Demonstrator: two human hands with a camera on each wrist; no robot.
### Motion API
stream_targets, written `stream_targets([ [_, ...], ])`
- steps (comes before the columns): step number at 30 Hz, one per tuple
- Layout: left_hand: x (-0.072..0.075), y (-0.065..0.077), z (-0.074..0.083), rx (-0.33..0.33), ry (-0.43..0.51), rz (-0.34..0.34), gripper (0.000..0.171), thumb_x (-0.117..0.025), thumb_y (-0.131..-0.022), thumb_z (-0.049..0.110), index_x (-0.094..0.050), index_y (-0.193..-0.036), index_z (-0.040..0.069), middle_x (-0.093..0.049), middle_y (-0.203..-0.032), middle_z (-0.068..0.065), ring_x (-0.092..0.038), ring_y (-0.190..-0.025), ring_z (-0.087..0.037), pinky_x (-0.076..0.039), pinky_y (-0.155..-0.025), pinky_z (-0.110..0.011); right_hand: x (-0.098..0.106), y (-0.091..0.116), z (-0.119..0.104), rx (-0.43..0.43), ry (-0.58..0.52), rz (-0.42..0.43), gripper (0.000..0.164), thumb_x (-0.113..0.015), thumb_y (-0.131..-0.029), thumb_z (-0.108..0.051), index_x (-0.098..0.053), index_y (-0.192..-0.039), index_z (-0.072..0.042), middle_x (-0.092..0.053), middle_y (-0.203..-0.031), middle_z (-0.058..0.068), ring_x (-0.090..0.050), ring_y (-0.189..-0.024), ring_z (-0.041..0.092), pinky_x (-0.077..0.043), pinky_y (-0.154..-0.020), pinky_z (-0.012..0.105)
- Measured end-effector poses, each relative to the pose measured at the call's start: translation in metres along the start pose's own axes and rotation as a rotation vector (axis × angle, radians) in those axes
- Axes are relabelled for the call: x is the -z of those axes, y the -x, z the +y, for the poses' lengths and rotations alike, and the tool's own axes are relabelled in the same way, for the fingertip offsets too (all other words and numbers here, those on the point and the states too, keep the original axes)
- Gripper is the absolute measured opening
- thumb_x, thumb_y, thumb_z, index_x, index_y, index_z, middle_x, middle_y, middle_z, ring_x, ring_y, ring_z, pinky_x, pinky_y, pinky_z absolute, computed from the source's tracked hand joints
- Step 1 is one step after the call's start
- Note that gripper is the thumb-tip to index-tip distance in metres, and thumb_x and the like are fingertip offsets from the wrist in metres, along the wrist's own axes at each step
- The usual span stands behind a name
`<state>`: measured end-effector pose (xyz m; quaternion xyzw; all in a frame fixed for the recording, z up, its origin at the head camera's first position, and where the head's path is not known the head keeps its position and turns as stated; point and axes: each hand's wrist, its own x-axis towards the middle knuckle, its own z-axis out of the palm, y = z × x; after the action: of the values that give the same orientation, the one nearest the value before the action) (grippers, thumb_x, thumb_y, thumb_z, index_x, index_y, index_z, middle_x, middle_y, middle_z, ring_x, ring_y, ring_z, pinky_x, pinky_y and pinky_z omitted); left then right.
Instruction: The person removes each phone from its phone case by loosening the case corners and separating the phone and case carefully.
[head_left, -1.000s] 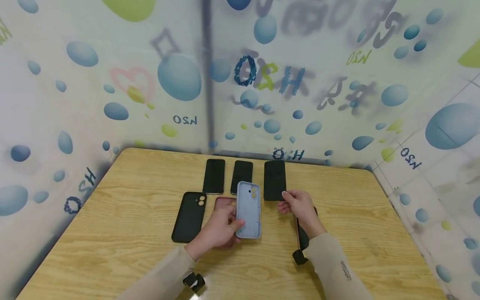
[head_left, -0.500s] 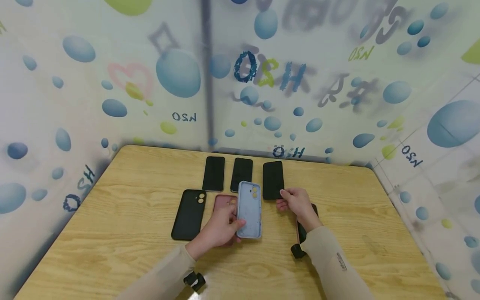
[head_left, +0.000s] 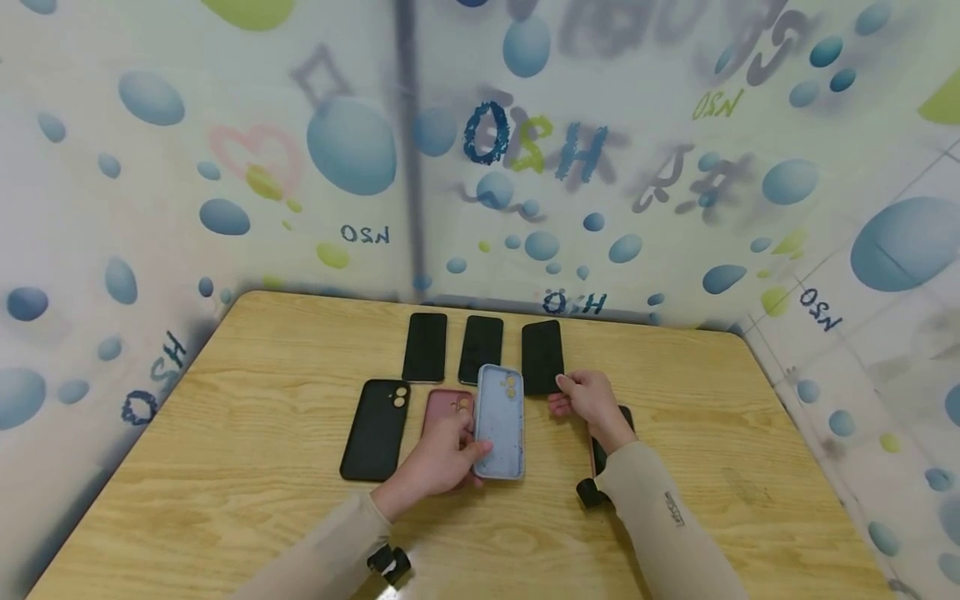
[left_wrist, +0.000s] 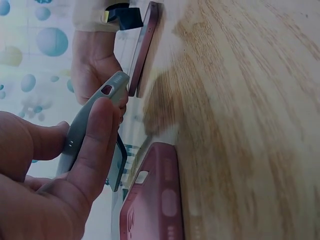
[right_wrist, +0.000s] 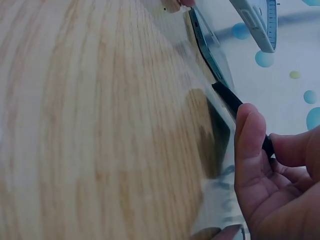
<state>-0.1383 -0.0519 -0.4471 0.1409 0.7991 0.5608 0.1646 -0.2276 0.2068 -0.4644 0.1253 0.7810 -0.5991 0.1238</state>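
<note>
My left hand pinches a light blue phone case by its lower left side, thumb on the inner face. The case's hollow side and camera cutouts face up. With thumb and fingers, my right hand grips the lower right corner of a black smartphone; in the right wrist view the phone is tilted above the table. A pink phone case lies beneath my left hand, partly hidden. Left of it is a black phone case, hollow side up.
Two dark smartphones, a left one and a middle one, lie along the back of the wooden table. A phone in a pinkish case lies partly under my right wrist. A patterned wall stands right behind the table.
My right hand has shifted slightly left with the black smartphone, and the light blue phone case has moved slightly right. The gap between them is narrower. Both grips stay the same.
</note>
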Motion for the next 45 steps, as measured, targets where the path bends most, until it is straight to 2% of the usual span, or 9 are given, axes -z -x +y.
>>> stream_targets([
  [10,-0.0022,0.0019,0.0015,-0.009,-0.004,-0.007,0.013,-0.063,-0.102,0.004,-0.06,-0.109,-0.007,-0.066,-0.077,-0.008,-0.068,-0.058,-0.021,-0.051,-0.05,-0.026,-0.0032,-0.0073,-0.0005,-0.043,0.048,-0.01,0.03,-0.049,-0.11,-0.011,-0.061,-0.118,0.016,-0.073,-0.079,0.011,-0.069,-0.062,0.013,-0.06,-0.063,0.029],
  [16,-0.0047,0.0019,0.0,-0.015,-0.001,-0.022,0.011,-0.063,-0.102,0.003,-0.061,-0.107,-0.006,-0.066,-0.075,-0.007,-0.068,-0.057,-0.02,-0.05,-0.048,-0.027,-0.0059,-0.0081,-0.001,-0.039,0.089,-0.001,0.031,-0.051,-0.109,-0.011,-0.063,-0.116,0.016,-0.072,-0.078,0.012,-0.068,-0.06,0.013,-0.06,-0.061,0.029],
  [21,-0.0067,0.0026,-0.0009,-0.014,-0.007,-0.027,0.012,-0.064,-0.102,0.004,-0.061,-0.107,-0.006,-0.065,-0.075,-0.006,-0.069,-0.058,-0.022,-0.051,-0.05,-0.028,-0.0081,-0.0087,-0.001,-0.017,0.155,0.038,0.029,-0.055,-0.108,-0.013,-0.066,-0.108,0.014,-0.071,-0.076,0.012,-0.067,-0.058,0.012,-0.06,-0.059,0.029],
  [29,-0.0074,0.003,-0.0005,-0.023,0.02,-0.033,0.015,-0.064,-0.101,0.002,-0.062,-0.111,-0.008,-0.066,-0.077,-0.008,-0.069,-0.059,-0.026,-0.058,-0.054,-0.041,-0.0092,-0.0096,-0.0029,0.004,0.242,0.109,0.025,-0.062,-0.104,-0.013,-0.068,-0.095,0.01,-0.071,-0.069,0.01,-0.066,-0.053,0.01,-0.059,-0.056,0.027],
  [33,-0.0077,0.0034,0.0005,-0.02,0.023,-0.035,0.016,-0.064,-0.101,0.001,-0.061,-0.113,-0.009,-0.066,-0.078,-0.008,-0.069,-0.059,-0.025,-0.059,-0.056,-0.042,-0.009,-0.0094,-0.0035,0.008,0.265,0.124,0.025,-0.063,-0.103,-0.013,-0.069,-0.092,0.009,-0.07,-0.067,0.009,-0.065,-0.051,0.009,-0.058,-0.055,0.026],
  [38,-0.0079,0.0039,0.0014,-0.02,0.019,-0.038,0.017,-0.064,-0.101,0.0,-0.061,-0.114,-0.01,-0.067,-0.079,-0.009,-0.069,-0.059,-0.024,-0.059,-0.056,-0.042,-0.0085,-0.0086,-0.0036,0.026,0.277,0.141,0.024,-0.065,-0.102,-0.013,-0.069,-0.091,0.008,-0.07,-0.066,0.008,-0.065,-0.051,0.009,-0.057,-0.055,0.025],
  [45,-0.0077,0.0043,0.0029,-0.012,0.018,-0.044,0.018,-0.065,-0.101,0.002,-0.061,-0.115,-0.009,-0.068,-0.081,-0.01,-0.069,-0.06,-0.023,-0.059,-0.056,-0.042,-0.0054,-0.0081,-0.0036,0.053,0.23,0.157,0.024,-0.063,-0.103,-0.014,-0.068,-0.096,0.008,-0.071,-0.071,0.01,-0.066,-0.054,0.01,-0.059,-0.057,0.027],
])
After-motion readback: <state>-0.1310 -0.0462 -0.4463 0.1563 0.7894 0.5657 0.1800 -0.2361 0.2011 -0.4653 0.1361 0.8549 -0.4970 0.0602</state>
